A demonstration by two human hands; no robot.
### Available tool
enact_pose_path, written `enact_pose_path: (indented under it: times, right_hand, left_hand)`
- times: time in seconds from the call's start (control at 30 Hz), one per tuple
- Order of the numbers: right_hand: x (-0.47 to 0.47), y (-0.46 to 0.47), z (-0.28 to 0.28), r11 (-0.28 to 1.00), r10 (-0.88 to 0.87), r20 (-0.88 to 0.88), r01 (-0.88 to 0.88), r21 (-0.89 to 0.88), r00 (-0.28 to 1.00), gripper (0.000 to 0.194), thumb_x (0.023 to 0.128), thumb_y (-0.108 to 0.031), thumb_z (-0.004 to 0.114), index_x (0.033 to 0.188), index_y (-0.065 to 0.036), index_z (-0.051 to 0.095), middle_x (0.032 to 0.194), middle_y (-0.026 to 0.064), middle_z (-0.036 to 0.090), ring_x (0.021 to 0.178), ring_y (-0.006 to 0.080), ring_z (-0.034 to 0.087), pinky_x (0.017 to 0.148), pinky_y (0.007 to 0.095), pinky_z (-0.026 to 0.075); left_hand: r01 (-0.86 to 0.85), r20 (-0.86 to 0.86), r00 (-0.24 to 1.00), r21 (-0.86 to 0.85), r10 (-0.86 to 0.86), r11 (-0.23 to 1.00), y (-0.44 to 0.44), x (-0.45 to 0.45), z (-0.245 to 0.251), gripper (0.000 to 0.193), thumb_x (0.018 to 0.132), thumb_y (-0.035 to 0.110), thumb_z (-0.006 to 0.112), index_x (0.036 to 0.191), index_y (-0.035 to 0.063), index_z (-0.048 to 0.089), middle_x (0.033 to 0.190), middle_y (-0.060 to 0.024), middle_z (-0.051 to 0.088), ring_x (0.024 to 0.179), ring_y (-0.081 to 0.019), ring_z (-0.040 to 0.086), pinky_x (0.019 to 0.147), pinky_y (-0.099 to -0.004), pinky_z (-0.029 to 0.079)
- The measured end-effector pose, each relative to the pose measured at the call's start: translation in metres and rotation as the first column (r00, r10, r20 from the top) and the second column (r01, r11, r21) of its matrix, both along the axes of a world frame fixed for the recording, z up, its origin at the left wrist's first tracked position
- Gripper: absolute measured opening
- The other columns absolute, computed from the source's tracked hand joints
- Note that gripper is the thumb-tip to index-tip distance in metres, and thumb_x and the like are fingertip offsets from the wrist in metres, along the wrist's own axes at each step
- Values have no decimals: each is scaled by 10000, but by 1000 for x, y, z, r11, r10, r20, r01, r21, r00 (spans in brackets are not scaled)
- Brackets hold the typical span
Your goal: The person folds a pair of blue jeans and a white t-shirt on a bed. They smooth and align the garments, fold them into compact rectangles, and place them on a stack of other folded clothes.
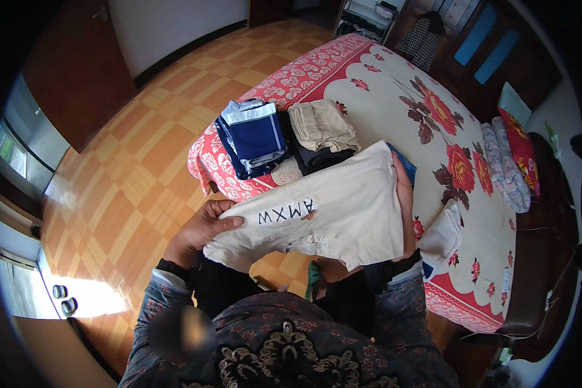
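Note:
A cream cloth garment (339, 208) with printed letters, perhaps shorts, is stretched between both hands above the near edge of the bed. My left hand (206, 225) pinches its left end, thumb on top. At its right end, my right hand (405, 208) holds the edge, with the fingers partly hidden by the cloth. Beyond it on the bed lie a stack of folded blue clothes (255, 138), folded beige trousers or shorts (322, 125) and black folded cloth (315, 159) beneath the beige ones. Blue denim (403, 162) shows behind the garment's right end.
The bed's flowered cover (393, 104) spreads ahead and to the right. A crumpled white cloth (441, 235) lies near its right side. A rolled floral quilt (504, 165) and a red pillow (521, 150) rest at the far right. Tiled floor (140, 194) lies left, with a brown door (77, 68).

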State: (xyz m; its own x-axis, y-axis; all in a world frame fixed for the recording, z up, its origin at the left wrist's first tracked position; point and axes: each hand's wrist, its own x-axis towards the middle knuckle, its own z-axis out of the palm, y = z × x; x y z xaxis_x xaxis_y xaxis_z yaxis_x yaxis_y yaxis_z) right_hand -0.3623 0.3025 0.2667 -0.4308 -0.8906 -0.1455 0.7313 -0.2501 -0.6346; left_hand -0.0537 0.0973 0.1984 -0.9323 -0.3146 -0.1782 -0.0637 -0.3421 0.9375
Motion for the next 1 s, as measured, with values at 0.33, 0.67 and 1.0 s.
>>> enact_pose_path:
  times: [0.33, 0.67, 1.0]
  right_hand:
    - [10, -10, 3, 996, -10, 21, 9, 87, 1000, 399, 988, -406, 526, 1153, -58, 630, 1061, 114, 699, 934, 214, 694, 881, 355, 550]
    - [71, -65, 6, 993, -101, 233, 85, 79, 967, 301, 969, -371, 585, 1106, -105, 621, 928, 36, 675, 803, 164, 662, 768, 337, 560]
    - [88, -86, -20, 970, -242, -167, 238, -46, 956, 294, 957, -277, 622, 1145, -52, 615, 1048, 84, 644, 940, 193, 625, 853, 348, 511]
  left_hand:
    - [-109, -17, 994, 138, 112, 984, -1, 9, -8, 271, 925, 175, 672, 1136, 6, 652, 992, -31, 698, 869, -113, 648, 833, -273, 513]
    - [324, -28, 928, -431, -372, 842, 41, -34, 31, 897, 845, 366, 759, 1517, 81, 238, 1466, -192, 370, 1352, -315, 387, 1121, -434, 319]
    - [340, -9, 919, -488, -394, 804, 67, -39, 41, 516, 1052, 420, 367, 1235, -27, 550, 1119, -158, 644, 1070, -233, 590, 935, -357, 457]
